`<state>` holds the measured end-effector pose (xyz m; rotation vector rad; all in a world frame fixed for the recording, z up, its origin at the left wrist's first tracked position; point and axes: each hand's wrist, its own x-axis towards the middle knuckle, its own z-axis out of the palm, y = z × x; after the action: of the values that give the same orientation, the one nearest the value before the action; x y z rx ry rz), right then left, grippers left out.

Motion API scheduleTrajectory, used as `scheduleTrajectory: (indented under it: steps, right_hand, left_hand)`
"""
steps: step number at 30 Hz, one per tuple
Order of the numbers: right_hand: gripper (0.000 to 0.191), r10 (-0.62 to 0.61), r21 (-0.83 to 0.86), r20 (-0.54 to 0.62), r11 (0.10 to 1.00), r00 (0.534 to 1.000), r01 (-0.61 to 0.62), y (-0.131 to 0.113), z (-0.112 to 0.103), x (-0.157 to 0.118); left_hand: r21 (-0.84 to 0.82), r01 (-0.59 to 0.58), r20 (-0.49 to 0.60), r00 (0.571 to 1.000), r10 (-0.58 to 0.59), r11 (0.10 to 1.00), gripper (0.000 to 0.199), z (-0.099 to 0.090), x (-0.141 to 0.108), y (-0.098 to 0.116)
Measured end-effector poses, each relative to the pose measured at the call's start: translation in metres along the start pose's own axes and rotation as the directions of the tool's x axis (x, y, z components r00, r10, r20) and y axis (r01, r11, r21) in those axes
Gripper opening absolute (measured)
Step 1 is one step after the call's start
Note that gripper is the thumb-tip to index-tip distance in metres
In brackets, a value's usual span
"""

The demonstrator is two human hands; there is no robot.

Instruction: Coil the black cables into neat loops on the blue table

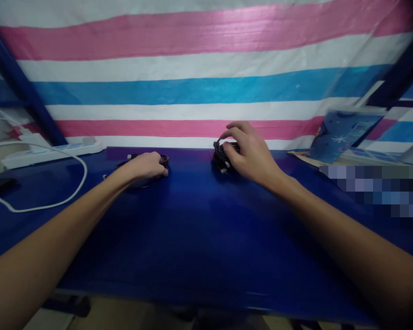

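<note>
Two coiled cables lie toward the back of the blue table. My left hand [148, 166] is closed over a thin dark cable [164, 160] at the left; its loops and a light-coloured plug show around the hand, and the fingertips are largely hidden. To the right, my right hand [248, 150] curls around a thicker black cable bundle [220, 156]. Thumb and index finger touch the bundle's left side, while another finger arches above it. A small light-coloured connector pokes out at the bundle's front. Part of the bundle is hidden behind the hand.
A white power strip [55, 153] sits at the back left, with a white cord [84, 176] looping across the table [192, 238]. A dark flat object [0, 185] lies at the left edge. A blue packet [344, 133] leans at the back right. Striped sheeting [192, 89] hangs behind.
</note>
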<state>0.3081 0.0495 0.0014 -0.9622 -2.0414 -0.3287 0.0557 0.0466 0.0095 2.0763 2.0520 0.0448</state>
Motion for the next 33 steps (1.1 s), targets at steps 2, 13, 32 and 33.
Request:
scheduleTrajectory:
  steps: [2,13,32,33]
  right_hand:
    - [0.024,-0.011,-0.002,0.015,1.0,1.0,0.011,0.001,0.001,0.0]
    - [0.018,0.013,0.073,0.118,0.997,0.993,-0.021,0.0,-0.003,0.003]
    - [0.017,0.348,0.78,0.507,0.202,0.788,-0.592,-0.043,-0.001,0.001]
    - [0.018,0.315,0.732,0.54,0.28,0.78,-0.62,-0.039,-0.004,0.002]
  left_hand:
    - [0.012,0.044,-0.05,0.998,-0.044,0.999,0.029,0.004,-0.002,0.005]
    - [-0.466,-0.096,-0.552,0.808,-0.204,0.88,0.018,-0.066,-0.028,-0.017]
    - [-0.861,-0.416,-0.444,0.895,0.036,-0.292,0.014,-0.005,-0.031,0.05]
    - [-0.87,-0.403,-0.431,0.901,0.042,-0.283,0.014,-0.01,-0.032,0.044]
